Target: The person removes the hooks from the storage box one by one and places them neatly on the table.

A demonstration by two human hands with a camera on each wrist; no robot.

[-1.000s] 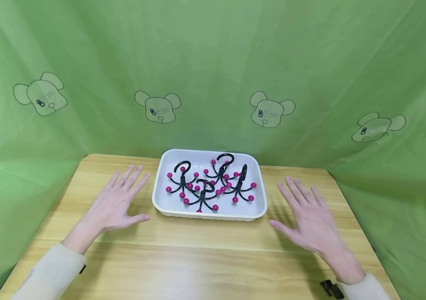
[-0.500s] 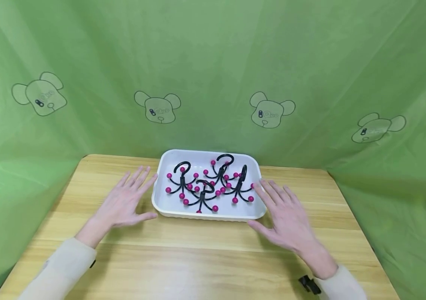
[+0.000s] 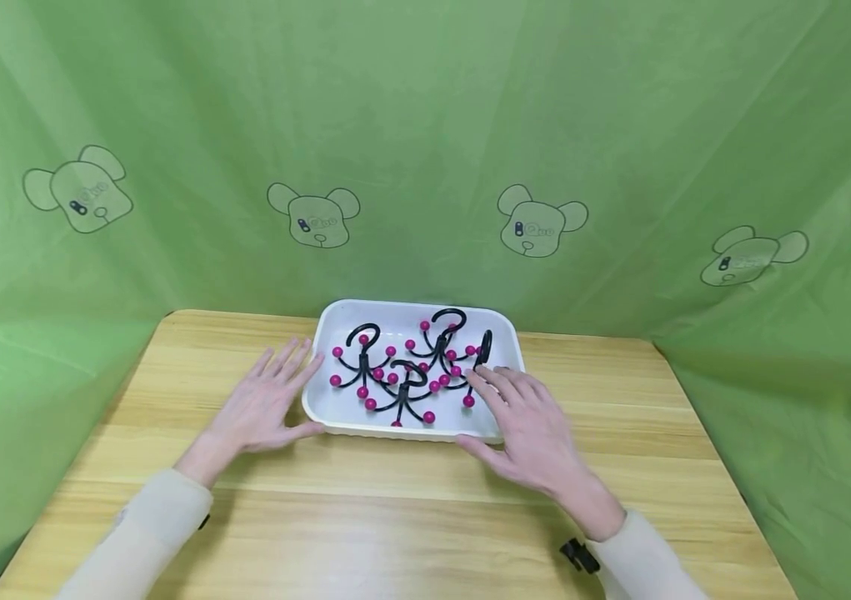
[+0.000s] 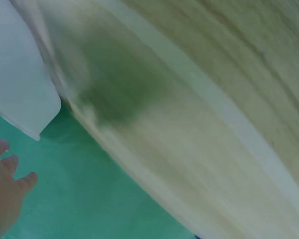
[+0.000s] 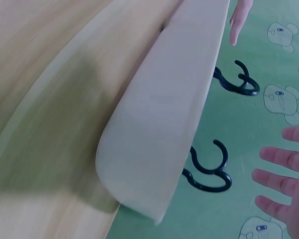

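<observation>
A white rectangular tray (image 3: 337, 418) holds several black hanger hooks, each with curved arms tipped by magenta balls. The left hanger (image 3: 364, 360), front hanger (image 3: 404, 393) and back hanger (image 3: 441, 343) are in plain sight. My right hand (image 3: 528, 429) spreads over the tray's right side, partly hiding the right hanger (image 3: 485, 343); its thumb is close to the front rim. At the left rim, my left hand (image 3: 263, 410) has its fingers extended and spread. The right wrist view shows the tray wall (image 5: 149, 119), two hook tops (image 5: 222, 188) above it, and bare fingers (image 5: 284, 159) apart from them.
The tray stands near the back of a wooden table (image 3: 365, 533). A green curtain (image 3: 425, 150) with outlined bear heads hangs behind and along both sides. A small black clip (image 3: 579, 555) is beside the right sleeve (image 3: 638, 550).
Both hands have moved inward. The right hand travelled left from beside the tray to over its right side, and the left hand came right to the left rim. The tray and hangers stayed put.
</observation>
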